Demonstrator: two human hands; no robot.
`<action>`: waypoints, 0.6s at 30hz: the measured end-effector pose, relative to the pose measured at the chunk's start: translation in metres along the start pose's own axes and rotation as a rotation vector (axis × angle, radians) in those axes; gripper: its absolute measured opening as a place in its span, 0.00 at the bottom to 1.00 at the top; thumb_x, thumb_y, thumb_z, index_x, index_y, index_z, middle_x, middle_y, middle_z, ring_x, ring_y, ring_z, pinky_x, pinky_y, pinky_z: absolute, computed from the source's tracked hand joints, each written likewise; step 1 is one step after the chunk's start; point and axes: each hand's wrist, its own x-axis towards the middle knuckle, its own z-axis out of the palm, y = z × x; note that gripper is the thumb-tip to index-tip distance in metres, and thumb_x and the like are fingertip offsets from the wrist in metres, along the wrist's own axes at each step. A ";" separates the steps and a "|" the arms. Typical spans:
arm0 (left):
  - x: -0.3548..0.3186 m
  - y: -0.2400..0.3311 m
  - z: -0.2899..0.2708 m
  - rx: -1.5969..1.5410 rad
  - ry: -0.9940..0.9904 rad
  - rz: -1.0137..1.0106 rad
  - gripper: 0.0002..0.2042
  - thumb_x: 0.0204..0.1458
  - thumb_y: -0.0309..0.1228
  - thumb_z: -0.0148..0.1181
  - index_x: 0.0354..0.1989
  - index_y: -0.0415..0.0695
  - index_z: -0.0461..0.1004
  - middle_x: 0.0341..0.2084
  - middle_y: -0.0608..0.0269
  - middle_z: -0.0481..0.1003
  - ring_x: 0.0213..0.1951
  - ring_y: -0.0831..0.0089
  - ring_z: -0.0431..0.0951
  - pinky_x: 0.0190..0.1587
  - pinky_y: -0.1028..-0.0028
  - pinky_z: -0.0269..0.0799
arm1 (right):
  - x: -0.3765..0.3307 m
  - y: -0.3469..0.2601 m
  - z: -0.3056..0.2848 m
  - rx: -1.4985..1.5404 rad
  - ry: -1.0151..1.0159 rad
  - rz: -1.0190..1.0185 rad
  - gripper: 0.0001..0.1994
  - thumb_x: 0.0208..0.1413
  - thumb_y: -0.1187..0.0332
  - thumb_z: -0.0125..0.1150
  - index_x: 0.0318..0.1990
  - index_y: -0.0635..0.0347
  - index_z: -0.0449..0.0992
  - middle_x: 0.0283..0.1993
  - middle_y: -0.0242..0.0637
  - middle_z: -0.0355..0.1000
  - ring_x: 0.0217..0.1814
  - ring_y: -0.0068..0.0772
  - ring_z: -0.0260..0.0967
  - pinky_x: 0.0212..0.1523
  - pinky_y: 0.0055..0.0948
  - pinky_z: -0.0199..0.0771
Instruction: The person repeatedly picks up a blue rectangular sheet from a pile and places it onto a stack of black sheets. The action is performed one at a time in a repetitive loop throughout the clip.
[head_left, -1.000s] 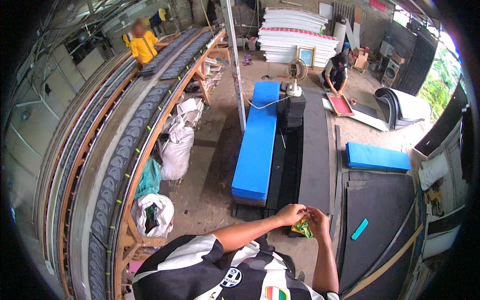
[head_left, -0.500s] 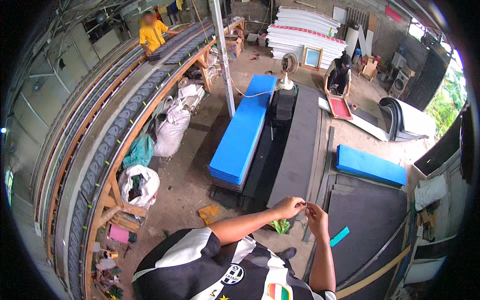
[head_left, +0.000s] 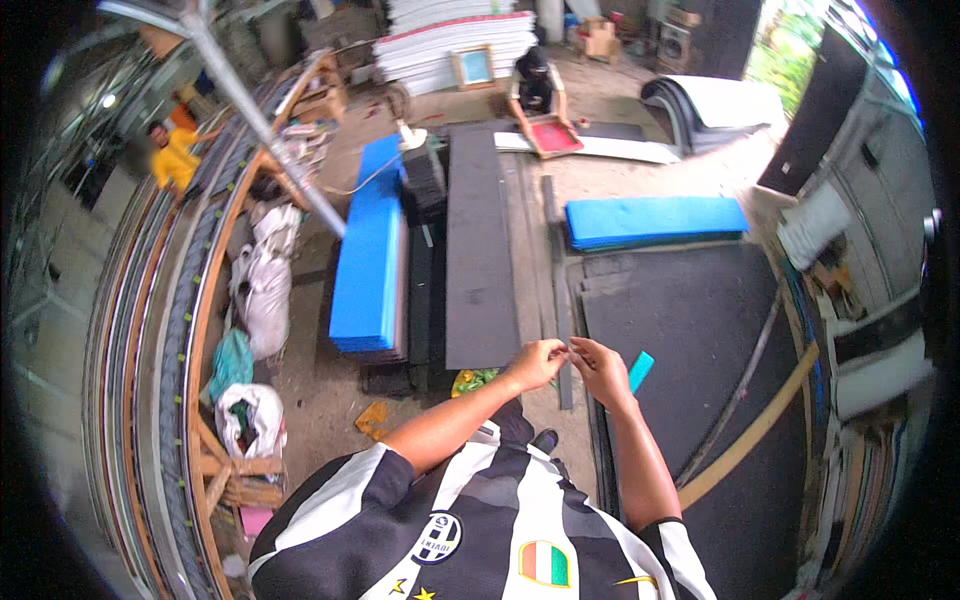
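Note:
In front of my chest, my left hand (head_left: 538, 364) and my right hand (head_left: 600, 370) meet fingertip to fingertip. The fingers of each are closed in a pinch, and whatever sits between them is too small to make out. Beyond my left hand lies the end of a long dark grey sheet stack (head_left: 478, 250). A turquoise strip (head_left: 641, 371) rests just right of my right hand, on black sheets (head_left: 690, 320). Below my left forearm is a bit of yellow-green cloth (head_left: 470, 381).
Blue sheet stacks stand left (head_left: 367, 260) and right (head_left: 655, 220). A long wooden rack (head_left: 205, 290) runs along the left, with white sacks (head_left: 262, 290) beside it. One person in yellow (head_left: 177, 160) stands behind the rack; another crouches over a red framed screen (head_left: 556, 136). A metal post (head_left: 270, 130) slants across.
My view has swung to the right, so the surroundings shift left and the post looks tilted. My hands remain together in a pinch, slightly higher in the picture.

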 end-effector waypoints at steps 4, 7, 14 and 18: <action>0.032 0.024 0.034 0.030 -0.068 0.013 0.13 0.60 0.34 0.62 0.48 0.39 0.80 0.38 0.53 0.84 0.40 0.65 0.85 0.44 0.66 0.79 | -0.006 0.016 -0.033 -0.033 0.081 0.041 0.17 0.60 0.62 0.66 0.56 0.54 0.80 0.48 0.43 0.82 0.49 0.41 0.82 0.48 0.37 0.80; 0.053 0.028 0.051 0.011 -0.106 0.046 0.13 0.60 0.34 0.61 0.48 0.39 0.80 0.40 0.53 0.84 0.40 0.64 0.85 0.44 0.66 0.79 | -0.005 0.027 -0.055 -0.018 0.108 0.063 0.18 0.61 0.61 0.66 0.56 0.55 0.80 0.48 0.43 0.82 0.49 0.41 0.82 0.48 0.37 0.80; 0.115 0.048 0.061 0.034 -0.206 -0.001 0.13 0.61 0.34 0.61 0.50 0.41 0.81 0.41 0.52 0.84 0.42 0.63 0.85 0.46 0.65 0.79 | 0.030 0.046 -0.094 -0.031 0.122 0.125 0.18 0.62 0.58 0.66 0.55 0.56 0.80 0.48 0.44 0.82 0.49 0.42 0.82 0.48 0.37 0.80; 0.170 0.029 0.067 -0.014 -0.186 0.045 0.13 0.60 0.34 0.61 0.49 0.41 0.81 0.40 0.53 0.84 0.41 0.64 0.85 0.46 0.66 0.79 | 0.082 0.062 -0.110 -0.121 0.133 0.100 0.19 0.61 0.60 0.67 0.56 0.57 0.79 0.46 0.43 0.82 0.47 0.39 0.82 0.46 0.35 0.80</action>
